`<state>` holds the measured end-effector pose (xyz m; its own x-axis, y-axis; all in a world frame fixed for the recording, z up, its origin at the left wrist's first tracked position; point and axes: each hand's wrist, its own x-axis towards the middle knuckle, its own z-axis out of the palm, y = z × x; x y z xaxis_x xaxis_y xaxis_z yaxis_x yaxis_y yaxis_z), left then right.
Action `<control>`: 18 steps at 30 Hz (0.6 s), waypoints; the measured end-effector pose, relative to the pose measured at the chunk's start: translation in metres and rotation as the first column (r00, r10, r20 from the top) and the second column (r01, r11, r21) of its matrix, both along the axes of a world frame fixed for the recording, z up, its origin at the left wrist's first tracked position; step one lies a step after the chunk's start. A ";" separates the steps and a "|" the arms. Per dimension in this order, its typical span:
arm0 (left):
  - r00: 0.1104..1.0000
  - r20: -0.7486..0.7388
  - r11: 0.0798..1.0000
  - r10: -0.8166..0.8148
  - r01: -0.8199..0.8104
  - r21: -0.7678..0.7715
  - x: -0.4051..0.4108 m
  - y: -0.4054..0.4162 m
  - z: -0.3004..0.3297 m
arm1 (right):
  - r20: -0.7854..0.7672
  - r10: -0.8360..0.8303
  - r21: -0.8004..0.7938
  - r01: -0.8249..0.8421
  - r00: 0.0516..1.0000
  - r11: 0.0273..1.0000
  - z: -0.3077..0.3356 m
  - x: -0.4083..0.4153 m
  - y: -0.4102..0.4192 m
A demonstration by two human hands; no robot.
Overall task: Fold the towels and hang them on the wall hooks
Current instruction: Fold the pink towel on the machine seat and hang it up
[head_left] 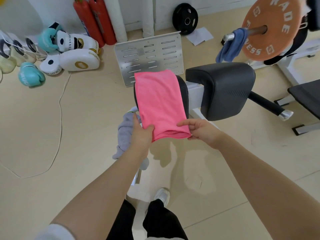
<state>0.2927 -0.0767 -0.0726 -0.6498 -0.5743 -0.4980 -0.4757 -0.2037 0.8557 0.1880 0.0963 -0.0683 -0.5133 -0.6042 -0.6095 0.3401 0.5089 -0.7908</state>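
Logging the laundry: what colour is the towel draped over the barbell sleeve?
Blue, seen in the head view: the blue towel hangs beside the orange weight plate.

pink towel [158, 101]: folded to a long strip, lies lengthwise over a black pad, far end toward the wall, near folded end hangs off the pad's front edge.
grey towel [123, 134]: crumpled, unfolded, draped on a white frame bar just left of pink one, partly hidden by an arm.
blue towel [231, 45]: unfolded, hangs bunched over the barbell sleeve, touching the orange plate, well apart from the other 2.
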 end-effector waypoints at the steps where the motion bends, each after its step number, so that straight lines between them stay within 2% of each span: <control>1: 0.995 -0.024 0.990 -0.095 0.093 -0.102 0.003 0.000 0.003 | -0.004 0.040 -0.006 -0.040 0.999 0.999 0.004 0.000 0.003; 3: 0.958 -0.060 0.950 -0.280 0.267 -0.162 0.013 -0.003 0.010 | -0.040 0.086 -0.011 -0.086 0.996 0.996 0.013 0.001 0.008; 5: 0.934 -0.059 0.935 -0.354 0.350 -0.063 0.019 -0.012 0.018 | -0.094 0.077 -0.029 -0.080 0.993 0.996 0.021 0.003 0.009; 7: 0.936 0.011 0.931 -0.352 0.349 0.108 0.020 -0.021 0.026 | -0.161 -0.007 -0.096 -0.008 0.987 0.995 0.027 0.005 0.004; 9: 0.955 0.044 0.927 -0.294 0.274 0.255 0.018 -0.032 0.032 | -0.363 -0.049 -0.093 0.016 0.930 0.995 0.032 0.004 -0.005; 11: 0.939 0.057 0.905 -0.339 0.309 0.291 0.011 -0.046 0.033 | -0.545 -0.050 -0.049 0.028 0.837 0.998 0.037 0.000 -0.015; 12: 0.923 0.045 0.891 -0.383 0.356 0.282 0.007 -0.051 0.035 | -0.571 -0.082 -0.073 0.048 0.817 0.996 0.039 -0.003 -0.019; 15: 0.840 0.012 0.807 -0.543 0.517 0.286 -0.002 -0.074 0.033 | -0.506 -0.211 -0.191 0.130 0.836 0.973 0.043 -0.013 -0.036; 18: 0.679 -0.070 0.668 -0.731 0.733 0.130 -0.009 -0.092 0.042 | -0.416 -0.353 -0.252 0.267 0.838 0.930 0.042 -0.027 -0.062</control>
<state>0.2834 -0.1690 -0.0310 -0.8377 0.1612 -0.5217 -0.5135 0.0922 0.8531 0.1609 0.0344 -0.0259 -0.8812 -0.4423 -0.1669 0.0446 0.2736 -0.9608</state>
